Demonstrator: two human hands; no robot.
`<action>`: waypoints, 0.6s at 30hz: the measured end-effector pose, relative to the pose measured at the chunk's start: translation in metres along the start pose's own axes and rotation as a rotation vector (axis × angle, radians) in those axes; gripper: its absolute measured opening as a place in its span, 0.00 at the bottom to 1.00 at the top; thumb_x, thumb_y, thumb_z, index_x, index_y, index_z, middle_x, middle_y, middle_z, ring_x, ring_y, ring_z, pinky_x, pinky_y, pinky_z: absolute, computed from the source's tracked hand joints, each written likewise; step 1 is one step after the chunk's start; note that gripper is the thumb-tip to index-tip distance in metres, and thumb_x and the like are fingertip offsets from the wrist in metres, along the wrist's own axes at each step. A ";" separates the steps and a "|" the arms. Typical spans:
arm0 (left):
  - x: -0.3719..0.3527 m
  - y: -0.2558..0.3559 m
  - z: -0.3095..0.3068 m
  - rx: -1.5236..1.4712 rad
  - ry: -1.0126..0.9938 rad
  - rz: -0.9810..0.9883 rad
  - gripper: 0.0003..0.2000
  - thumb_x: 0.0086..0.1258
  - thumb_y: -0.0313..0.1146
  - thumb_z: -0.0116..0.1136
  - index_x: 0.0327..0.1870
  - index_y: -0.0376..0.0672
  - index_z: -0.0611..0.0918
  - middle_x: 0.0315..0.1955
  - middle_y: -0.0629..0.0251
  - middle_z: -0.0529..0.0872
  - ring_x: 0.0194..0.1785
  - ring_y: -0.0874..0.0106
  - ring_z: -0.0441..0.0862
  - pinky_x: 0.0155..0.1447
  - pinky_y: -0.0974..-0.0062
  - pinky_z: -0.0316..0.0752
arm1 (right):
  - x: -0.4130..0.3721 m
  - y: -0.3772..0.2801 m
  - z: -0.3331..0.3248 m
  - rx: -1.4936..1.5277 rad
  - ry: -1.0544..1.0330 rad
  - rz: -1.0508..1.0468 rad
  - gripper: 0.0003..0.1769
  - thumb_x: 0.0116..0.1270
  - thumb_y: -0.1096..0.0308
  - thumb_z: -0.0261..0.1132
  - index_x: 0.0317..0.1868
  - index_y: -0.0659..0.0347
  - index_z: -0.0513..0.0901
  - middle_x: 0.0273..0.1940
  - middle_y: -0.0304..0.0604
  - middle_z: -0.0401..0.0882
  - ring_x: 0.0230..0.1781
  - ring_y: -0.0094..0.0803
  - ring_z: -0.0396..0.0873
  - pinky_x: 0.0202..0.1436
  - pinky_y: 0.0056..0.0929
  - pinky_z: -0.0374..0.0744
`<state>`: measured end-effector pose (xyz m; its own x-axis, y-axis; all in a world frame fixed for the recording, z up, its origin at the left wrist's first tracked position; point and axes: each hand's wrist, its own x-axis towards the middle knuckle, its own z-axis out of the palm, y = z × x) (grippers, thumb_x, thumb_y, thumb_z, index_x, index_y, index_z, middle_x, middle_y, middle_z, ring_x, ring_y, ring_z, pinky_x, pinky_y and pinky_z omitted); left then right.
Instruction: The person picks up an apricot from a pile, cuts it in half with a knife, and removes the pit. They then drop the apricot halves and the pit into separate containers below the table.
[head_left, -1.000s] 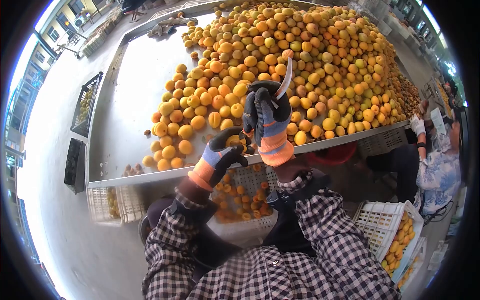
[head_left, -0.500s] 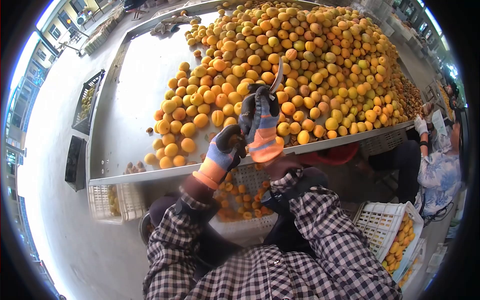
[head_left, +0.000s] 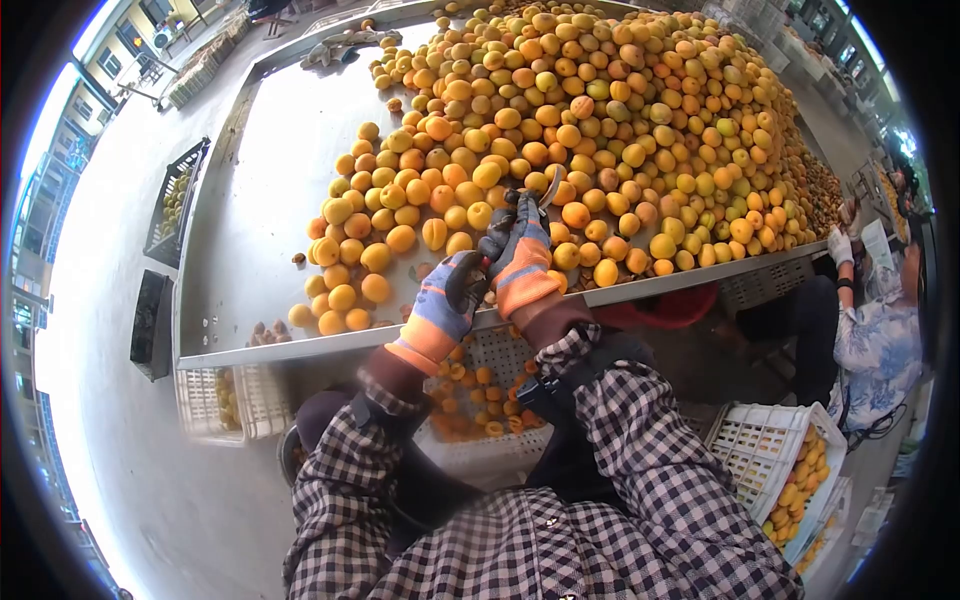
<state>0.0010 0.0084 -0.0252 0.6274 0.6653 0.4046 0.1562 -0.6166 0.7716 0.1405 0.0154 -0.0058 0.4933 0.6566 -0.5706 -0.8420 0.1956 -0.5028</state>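
Note:
My right hand [head_left: 522, 258], in a grey, blue and orange glove, is closed around a small knife with a curved blade [head_left: 552, 186]. The blade points up and away from me, over the apricots [head_left: 455, 195] on the metal table [head_left: 250, 200]. Close beside it on the left, my left hand [head_left: 445, 298] wears a matching glove with dark fingers. Its fingers are curled together, and what they hold, if anything, is hidden. Both hands are above the table's near edge. Below them, a crate [head_left: 490, 455] between my knees holds apricot halves.
A pale crate [head_left: 240, 405] stands under the table's left corner, with dark crates [head_left: 152, 325] further left. On the right, a tilted white crate [head_left: 755, 450] holds apricots. Another person [head_left: 875, 345] sits beyond it. A red basin [head_left: 665, 310] is under the table edge.
My right hand has come down slightly toward me, and the knife blade has dropped and shows less of its length. My left hand has shifted slightly; its fingers remain curled.

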 end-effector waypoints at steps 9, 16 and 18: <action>0.003 0.011 -0.004 0.123 -0.086 -0.014 0.19 0.63 0.24 0.62 0.56 0.39 0.77 0.46 0.49 0.82 0.52 0.48 0.79 0.53 0.62 0.75 | 0.021 0.003 -0.021 0.085 -0.115 0.217 0.22 0.70 0.42 0.55 0.25 0.48 0.67 0.13 0.30 0.57 0.10 0.26 0.54 0.14 0.25 0.56; 0.006 0.007 -0.005 0.192 -0.067 0.083 0.18 0.63 0.24 0.61 0.55 0.40 0.78 0.43 0.49 0.83 0.47 0.50 0.82 0.47 0.64 0.77 | 0.002 -0.005 -0.002 0.044 -0.075 0.084 0.22 0.73 0.44 0.53 0.23 0.44 0.64 0.14 0.29 0.59 0.10 0.27 0.55 0.14 0.26 0.53; 0.008 0.007 -0.008 -0.173 0.047 -0.105 0.15 0.63 0.26 0.63 0.51 0.39 0.80 0.38 0.51 0.86 0.40 0.55 0.85 0.42 0.69 0.77 | 0.014 -0.012 -0.008 0.071 -0.234 0.132 0.15 0.75 0.49 0.52 0.33 0.47 0.71 0.18 0.30 0.64 0.12 0.23 0.56 0.16 0.26 0.55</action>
<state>0.0009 0.0131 -0.0126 0.5779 0.7432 0.3371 0.0825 -0.4642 0.8819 0.1593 0.0160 -0.0132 0.3211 0.8286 -0.4586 -0.9129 0.1420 -0.3826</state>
